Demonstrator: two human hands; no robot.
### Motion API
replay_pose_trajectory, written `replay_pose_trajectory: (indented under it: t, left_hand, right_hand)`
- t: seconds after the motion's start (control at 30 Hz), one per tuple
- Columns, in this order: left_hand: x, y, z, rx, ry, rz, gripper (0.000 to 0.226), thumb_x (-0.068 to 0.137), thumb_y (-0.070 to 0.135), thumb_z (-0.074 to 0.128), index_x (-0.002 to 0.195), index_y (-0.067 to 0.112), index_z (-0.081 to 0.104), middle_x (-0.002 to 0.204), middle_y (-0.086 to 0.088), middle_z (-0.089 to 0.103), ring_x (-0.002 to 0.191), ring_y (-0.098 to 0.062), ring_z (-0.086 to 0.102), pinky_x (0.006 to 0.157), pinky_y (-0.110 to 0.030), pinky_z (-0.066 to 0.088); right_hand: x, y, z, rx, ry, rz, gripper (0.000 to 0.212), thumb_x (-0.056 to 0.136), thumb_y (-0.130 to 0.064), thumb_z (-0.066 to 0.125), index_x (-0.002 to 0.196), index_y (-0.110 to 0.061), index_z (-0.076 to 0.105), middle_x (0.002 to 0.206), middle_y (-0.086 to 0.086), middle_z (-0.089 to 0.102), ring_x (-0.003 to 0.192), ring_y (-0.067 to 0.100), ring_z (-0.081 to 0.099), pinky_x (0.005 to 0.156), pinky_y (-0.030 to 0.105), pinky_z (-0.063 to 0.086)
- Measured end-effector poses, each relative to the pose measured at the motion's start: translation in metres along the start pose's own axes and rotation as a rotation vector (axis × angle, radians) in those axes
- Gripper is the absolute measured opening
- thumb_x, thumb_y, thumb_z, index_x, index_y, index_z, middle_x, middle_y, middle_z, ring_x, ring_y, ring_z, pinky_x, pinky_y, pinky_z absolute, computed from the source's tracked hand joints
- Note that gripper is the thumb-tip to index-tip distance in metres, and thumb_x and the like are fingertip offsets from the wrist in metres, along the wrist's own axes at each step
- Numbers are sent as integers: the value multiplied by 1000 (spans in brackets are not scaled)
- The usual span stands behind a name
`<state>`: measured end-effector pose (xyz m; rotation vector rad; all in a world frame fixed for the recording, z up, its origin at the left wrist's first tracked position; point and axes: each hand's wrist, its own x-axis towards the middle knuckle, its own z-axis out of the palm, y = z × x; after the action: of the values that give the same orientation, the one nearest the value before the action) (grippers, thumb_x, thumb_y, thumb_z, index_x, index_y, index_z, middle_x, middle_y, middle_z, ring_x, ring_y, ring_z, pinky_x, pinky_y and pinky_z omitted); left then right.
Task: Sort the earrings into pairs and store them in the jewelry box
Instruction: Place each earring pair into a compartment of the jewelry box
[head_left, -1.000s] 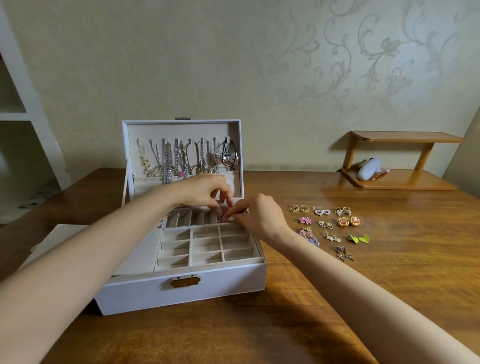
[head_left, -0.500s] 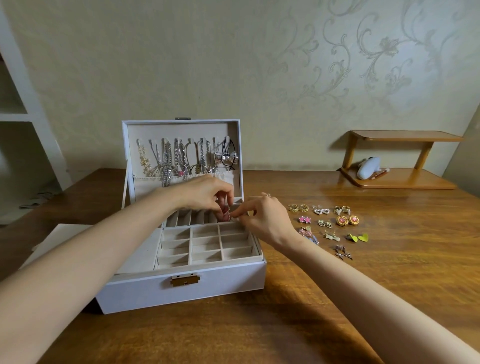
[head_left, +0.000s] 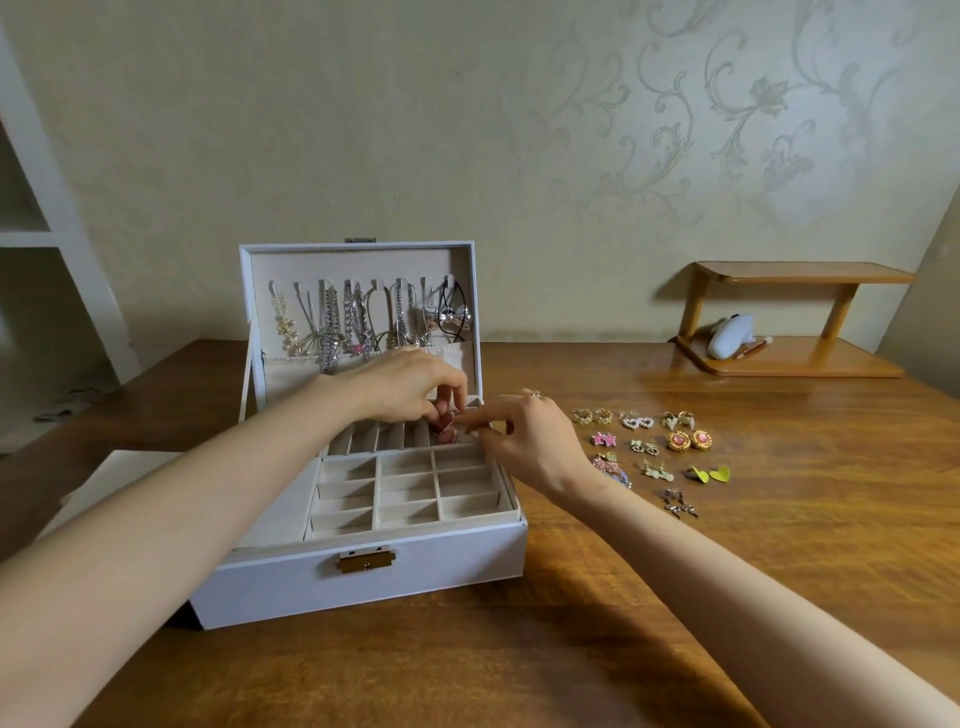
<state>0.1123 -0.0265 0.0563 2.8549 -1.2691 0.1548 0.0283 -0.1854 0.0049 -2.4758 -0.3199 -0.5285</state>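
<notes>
Wooden table (head_left: 519, 649), with a white jewelry box (head_left: 363, 587) open on it, latch toward the viewer. Over the back row of slots, at its right end, the left hand (head_left: 410, 389) pinches a pink earring (head_left: 445, 428) from above. The right hand (head_left: 530, 441) sits just right of it, fingertips drawn together at its edge; cannot tell if they grip. The earring is small and glossy, its long axis unclear. Loose earrings (head_left: 649, 447) lie in pairs to the right, nearer the right hand.

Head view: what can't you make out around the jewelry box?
In the head view:
- Pink earrings: half covered by the left hand gripping them; count unclear.
- Right hand: whether its fingers pinch anything, too small.
- Pink cluster earrings: partly behind the right wrist.
- Dark earrings: small, blurred.
- White object on wooden shelf: too far to identify.
</notes>
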Motion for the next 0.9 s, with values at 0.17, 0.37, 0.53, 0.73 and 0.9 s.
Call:
replay_pose_trajectory:
  t: [0.17, 0.37, 0.53, 0.73, 0.9]
  left_hand:
    - [11, 20, -6, -83, 187, 17, 11, 87, 17, 61, 96, 22, 63, 92, 14, 56, 82, -2, 44, 75, -22, 31]
    - [67, 62, 12, -263, 144, -41, 17, 87, 18, 63, 99, 9, 57, 105, -3, 59, 82, -10, 49, 73, -20, 35]
    - [119, 81, 34, -237, 5, -74, 29, 85, 22, 64, 111, 15, 54, 113, -4, 59, 101, -19, 56, 86, -33, 48]
    - [148, 92, 50, -184, -163, -117, 33, 87, 11, 55, 119, 19, 53, 119, -5, 55, 103, -23, 54, 84, -36, 48]
    - [155, 95, 59, -184, -170, -139, 30, 88, -2, 47, 113, 12, 55, 114, -10, 57, 99, -26, 56, 77, -34, 46]
  right_hand:
    - [-5, 16, -18, 47, 164, -2, 20, 83, -16, 62, 93, -28, 74, 95, -10, 71, 76, 5, 53, 69, 25, 44]
    - [-1, 74, -57, -138, 214, 247, 14, 84, -15, 64, 92, -21, 74, 98, -3, 72, 92, 16, 62, 75, 27, 46]
    - [12, 124, -64, -322, 15, 323, 22, 85, -16, 65, 104, -24, 71, 115, -3, 67, 120, 23, 49, 94, 34, 41]
    - [32, 144, -52, -491, -123, 241, 34, 83, -18, 65, 115, -30, 66, 121, -5, 66, 126, 21, 42, 99, 36, 33]
    - [36, 149, -46, -452, -102, 232, 32, 80, -4, 59, 104, -22, 70, 109, 3, 70, 113, 25, 55, 98, 36, 41]
